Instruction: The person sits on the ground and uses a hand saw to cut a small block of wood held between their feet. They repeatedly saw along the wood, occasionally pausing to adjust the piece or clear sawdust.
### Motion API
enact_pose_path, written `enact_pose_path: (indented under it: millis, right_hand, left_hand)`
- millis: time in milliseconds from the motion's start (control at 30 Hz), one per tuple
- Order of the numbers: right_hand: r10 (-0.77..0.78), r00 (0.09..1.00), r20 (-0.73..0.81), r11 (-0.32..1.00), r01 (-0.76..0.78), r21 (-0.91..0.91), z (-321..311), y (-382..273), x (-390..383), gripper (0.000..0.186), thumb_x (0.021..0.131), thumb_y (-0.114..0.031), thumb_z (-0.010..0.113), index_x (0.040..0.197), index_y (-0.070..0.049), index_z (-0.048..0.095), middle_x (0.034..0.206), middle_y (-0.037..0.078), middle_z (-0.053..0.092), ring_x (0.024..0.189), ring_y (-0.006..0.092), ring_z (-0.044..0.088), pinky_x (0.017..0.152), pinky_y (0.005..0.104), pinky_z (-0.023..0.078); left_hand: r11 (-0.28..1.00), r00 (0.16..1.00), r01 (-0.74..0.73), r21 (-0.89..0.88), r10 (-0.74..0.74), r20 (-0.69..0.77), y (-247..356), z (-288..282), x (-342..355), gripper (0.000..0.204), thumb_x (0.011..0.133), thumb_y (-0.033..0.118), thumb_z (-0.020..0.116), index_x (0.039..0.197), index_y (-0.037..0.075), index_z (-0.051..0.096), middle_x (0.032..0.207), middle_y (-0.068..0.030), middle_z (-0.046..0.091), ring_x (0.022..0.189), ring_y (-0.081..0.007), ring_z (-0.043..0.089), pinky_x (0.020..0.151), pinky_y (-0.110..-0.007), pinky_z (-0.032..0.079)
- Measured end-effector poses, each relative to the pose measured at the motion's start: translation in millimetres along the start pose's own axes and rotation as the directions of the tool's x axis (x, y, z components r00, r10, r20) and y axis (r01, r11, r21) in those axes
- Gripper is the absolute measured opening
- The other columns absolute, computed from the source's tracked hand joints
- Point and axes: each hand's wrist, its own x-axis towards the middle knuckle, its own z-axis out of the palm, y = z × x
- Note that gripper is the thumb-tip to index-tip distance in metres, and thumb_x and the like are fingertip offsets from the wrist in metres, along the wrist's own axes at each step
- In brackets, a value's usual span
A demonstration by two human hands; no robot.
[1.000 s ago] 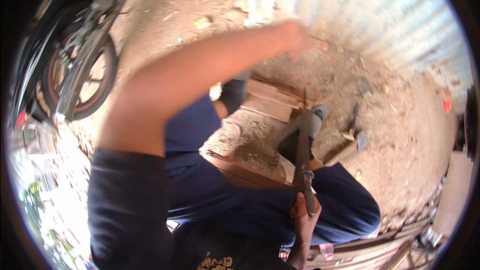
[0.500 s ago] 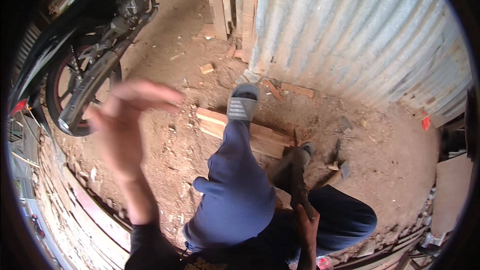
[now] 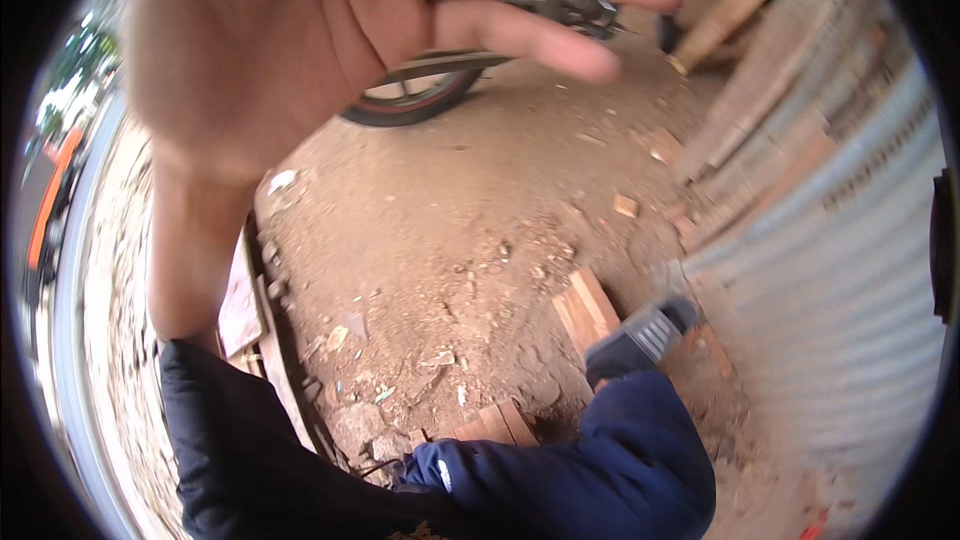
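Observation:
My left hand (image 3: 330, 40) is raised large across the top left, palm showing, fingers stretched apart and holding nothing. Behind its fingers are parts of a motorcycle wheel (image 3: 417, 107). Lower down, my foot in a grey striped slide sandal (image 3: 640, 337) lies beside a pale wooden board (image 3: 585, 305), below my blue-trousered leg (image 3: 640, 460). More wood pieces (image 3: 485, 425) lie on the dirt at the bottom. My right hand and the long dark tool it held are out of sight.
Corrugated metal sheeting (image 3: 830, 330) runs down the right, with wooden planks (image 3: 745, 100) above it. Long boards (image 3: 270, 340) border the dirt ground (image 3: 440, 210) on the left. Small debris and a wood chunk (image 3: 627, 206) lie on the ground.
The view has swung leftward, shifting the motorcycle up and the metal sheet down right. My left hand has risen close to the camera. My right hand and its tool have left view.

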Motion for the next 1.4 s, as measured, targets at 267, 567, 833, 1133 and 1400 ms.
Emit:
enact_pose_path:
  millis: [267, 567, 833, 1133, 1400]
  right_hand:
    - [-0.011, 0.991, 0.135, 0.995, 0.024, -0.092, 66, -21, 14, 0.023, 0.098, -0.021, 0.062, 0.099, 0.001, 0.066, 0.070, -0.004, 0.052, 0.059, 0.0046, 0.044, 0.051, 0.0250, 0.034]
    - [-0.003, 0.990, 0.140, 0.995, 0.017, -0.098, 52, -18, 1, 0.022, 0.099, -0.021, 0.060, 0.101, 0.000, 0.065, 0.068, -0.004, 0.051, 0.054, 0.0044, 0.044, 0.048, 0.0241, 0.033]
    - [0.015, 0.995, 0.103, 1.000, -0.015, -0.003, 11, -7, -12, 0.021, 0.099, -0.020, 0.059, 0.102, 0.000, 0.065, 0.066, -0.004, 0.050, 0.050, 0.0043, 0.043, 0.045, 0.0232, 0.032]
    - [0.053, 0.999, -0.002, 0.977, -0.052, 0.207, -68, 23, -26, 0.020, 0.100, -0.020, 0.057, 0.103, -0.001, 0.064, 0.063, -0.003, 0.048, 0.046, 0.0041, 0.042, 0.042, 0.0223, 0.031]
    - [0.143, 0.981, -0.132, 0.988, -0.133, 0.081, -100, 39, -43, 0.026, 0.098, -0.022, 0.065, 0.086, 0.000, 0.060, 0.067, -0.001, 0.053, 0.061, 0.0058, 0.045, 0.055, 0.0259, 0.037]
  left_hand:
    - [0.971, 0.979, -0.048, -0.235, -0.001, -0.205, 21, -66, -114, 0.094, 0.097, 0.074, 0.012, 0.158, 0.003, 0.021, 0.158, -0.0264, 0.032, 0.141, -0.0478, 0.039, 0.109, -0.073, 0.035]
    - [0.984, 0.961, 0.079, -0.158, -0.117, -0.249, -31, -41, -79, 0.100, 0.094, 0.079, 0.013, 0.156, 0.002, 0.028, 0.155, -0.0289, 0.037, 0.139, -0.0517, 0.041, 0.106, -0.073, 0.037]
    - [0.927, 0.938, 0.222, -0.301, -0.288, -0.195, -93, -18, -20, 0.097, 0.097, 0.076, 0.012, 0.148, -0.001, 0.042, 0.144, -0.0269, 0.052, 0.127, -0.0481, 0.054, 0.101, -0.065, 0.044]
    - [0.766, 0.883, 0.351, 0.539, -0.462, 0.081, -213, 95, 102, 0.046, 0.105, 0.040, 0.048, 0.120, -0.001, 0.065, 0.104, -0.0096, 0.071, 0.092, -0.0165, 0.067, 0.083, -0.029, 0.053]
    - [0.664, 0.066, -0.032, 0.747, -0.744, 0.664, -275, 277, 141, 0.020, 0.090, 0.028, 0.069, 0.086, 0.008, 0.069, 0.075, -0.0091, 0.068, 0.071, -0.0254, 0.069, 0.067, -0.035, 0.050]
